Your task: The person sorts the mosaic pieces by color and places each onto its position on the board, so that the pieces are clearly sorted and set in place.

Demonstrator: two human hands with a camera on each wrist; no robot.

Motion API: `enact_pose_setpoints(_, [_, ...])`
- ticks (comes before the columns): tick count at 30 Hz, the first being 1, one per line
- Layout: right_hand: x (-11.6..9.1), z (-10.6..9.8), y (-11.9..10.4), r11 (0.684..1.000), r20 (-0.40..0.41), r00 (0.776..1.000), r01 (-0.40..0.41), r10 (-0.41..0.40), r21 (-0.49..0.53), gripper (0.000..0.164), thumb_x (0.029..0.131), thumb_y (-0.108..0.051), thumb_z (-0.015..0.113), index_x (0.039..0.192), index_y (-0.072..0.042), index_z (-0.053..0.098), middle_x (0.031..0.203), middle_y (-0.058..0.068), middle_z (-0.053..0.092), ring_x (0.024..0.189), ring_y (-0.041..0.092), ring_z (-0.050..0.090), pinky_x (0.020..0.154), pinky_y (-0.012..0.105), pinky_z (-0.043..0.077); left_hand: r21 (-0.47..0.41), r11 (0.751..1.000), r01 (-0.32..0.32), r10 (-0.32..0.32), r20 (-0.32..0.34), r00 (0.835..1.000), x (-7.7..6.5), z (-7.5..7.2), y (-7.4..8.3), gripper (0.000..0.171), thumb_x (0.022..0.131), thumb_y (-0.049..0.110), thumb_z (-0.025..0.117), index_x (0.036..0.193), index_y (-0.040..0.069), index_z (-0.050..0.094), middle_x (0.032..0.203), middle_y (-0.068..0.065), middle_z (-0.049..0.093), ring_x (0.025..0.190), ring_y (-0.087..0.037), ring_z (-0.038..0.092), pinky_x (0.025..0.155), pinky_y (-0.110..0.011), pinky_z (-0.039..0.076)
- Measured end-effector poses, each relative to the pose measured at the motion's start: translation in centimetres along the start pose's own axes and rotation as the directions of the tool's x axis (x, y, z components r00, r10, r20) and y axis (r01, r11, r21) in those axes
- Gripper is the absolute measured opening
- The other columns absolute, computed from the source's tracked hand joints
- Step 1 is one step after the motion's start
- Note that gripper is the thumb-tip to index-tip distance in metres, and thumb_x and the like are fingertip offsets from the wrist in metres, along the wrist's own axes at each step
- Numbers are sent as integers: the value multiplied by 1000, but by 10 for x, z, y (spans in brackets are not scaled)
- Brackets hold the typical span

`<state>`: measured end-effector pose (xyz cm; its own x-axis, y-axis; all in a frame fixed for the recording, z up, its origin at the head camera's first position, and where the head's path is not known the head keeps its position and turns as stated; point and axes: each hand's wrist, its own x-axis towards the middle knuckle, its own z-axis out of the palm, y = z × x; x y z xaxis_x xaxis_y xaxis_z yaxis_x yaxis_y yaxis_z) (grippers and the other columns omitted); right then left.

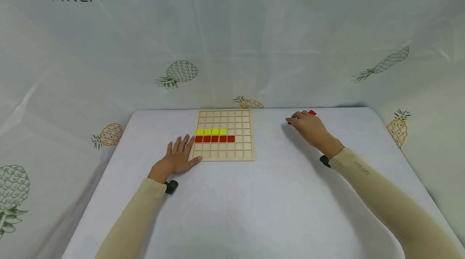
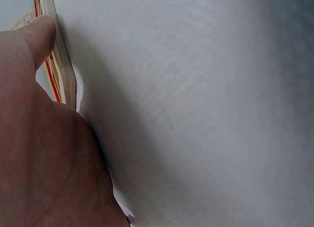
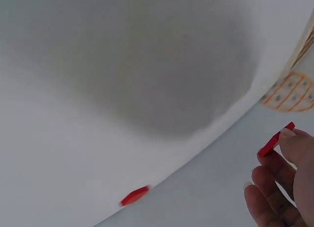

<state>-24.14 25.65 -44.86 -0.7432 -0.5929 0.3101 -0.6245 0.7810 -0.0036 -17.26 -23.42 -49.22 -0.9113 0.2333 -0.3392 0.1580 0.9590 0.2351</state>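
A wooden grid board (image 1: 239, 150) lies at the back of the table, left of centre. One of its rows holds several yellow tiles (image 1: 208, 132); just below runs a row of red tiles (image 1: 214, 139). My left hand (image 1: 176, 158) rests with spread fingers at the board's left edge, its thumb at the near corner. Over the table's back right part, my right hand (image 1: 310, 127) pinches a red tile (image 3: 275, 140) between thumb and fingers. A second red tile (image 3: 134, 195) lies near the table's back edge, partly behind that hand in the head view.
The white table (image 1: 232, 202) ends just behind the board. A cloth (image 1: 290, 49) printed with pineapples hangs behind and around it. Black wrist straps (image 1: 171, 187) are on both wrists.
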Motion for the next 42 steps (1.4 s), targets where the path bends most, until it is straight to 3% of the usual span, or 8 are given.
enact_pose_setpoints(5, [24, 5, -36, 999, 5, 999, 37, -38, 21, 36, 90, 2, 82, 125, -3, 76, 114, 16, 75, 105, 35, 70, 87, 44, 61, -13, 1000, 3, -3, 9, 1000, -2, 0, -1, 95, 106, 59, 48, 170, 5, 2, 176, -23, -4, 161, -49, -6, 125, -69, -5])
enact_pose_setpoints(15, [61, 30, -93, 984, -65, 982, 178, -176, 24, 25, 94, -5, 81, 119, -8, 79, 106, 10, 75, 94, 27, 71, 78, 36, 62, -14, 1000, 13, -13, 21, 1000, 0, -2, 1, 96, 106, 60, 47, 170, 6, 0, 176, -23, -6, 161, -48, -8, 125, -68, -7])
enact_pose_setpoints(20, [71, 36, -114, 975, -29, 975, 222, -222, 14, 29, 94, -4, 79, 123, -9, 78, 110, 9, 74, 99, 26, 71, 83, 35, 62, -16, 1000, 19, -18, 23, 1000, -1, -5, 4, 96, 106, 60, 47, 170, 6, 0, 177, -22, -6, 161, -48, -8, 125, -68, -8])
enact_pose_setpoints(26, [79, 43, -129, 972, 15, 972, 234, -235, 12, 25, 97, -9, 76, 122, -12, 77, 112, 8, 73, 104, 24, 70, 87, 32, 61, -4, 1000, 19, -19, 25, 999, -1, -5, 3, 96, 106, 61, 46, 170, 7, 0, 177, -22, -6, 162, -47, -7, 126, -68, -7])
enact_pose_setpoints(32, [84, 48, -136, 972, 38, 971, 235, -234, -11, 19, 97, -12, 78, 116, -13, 79, 106, 7, 74, 98, 23, 69, 83, 31, 61, 3, 1000, 23, -23, 30, 999, -1, -6, 5, 96, 106, 60, 46, 170, 6, 0, 177, -22, -6, 162, -47, -8, 126, -67, -7])
enact_pose_setpoints(39, [88, 46, -144, 980, 190, 965, 194, -182, -48, 24, 98, -12, 76, 121, -15, 78, 112, 5, 74, 103, 21, 68, 91, 33, 60, 0, 999, 33, -33, 32, 999, -2, -6, 6, 97, 105, 62, 47, 170, 7, 1, 177, -22, -5, 162, -47, -8, 126, -67, -7])
enact_pose_setpoints(42, [89, 45, -146, 982, 210, 964, 180, -163, -61, 25, 98, -12, 77, 122, -15, 78, 114, 4, 74, 104, 21, 68, 93, 34, 59, 6, 999, 34, -34, 28, 999, -1, -4, 5, 97, 105, 61, 47, 170, 7, 0, 177, -22, -6, 162, -47, -8, 126, -67, -7])
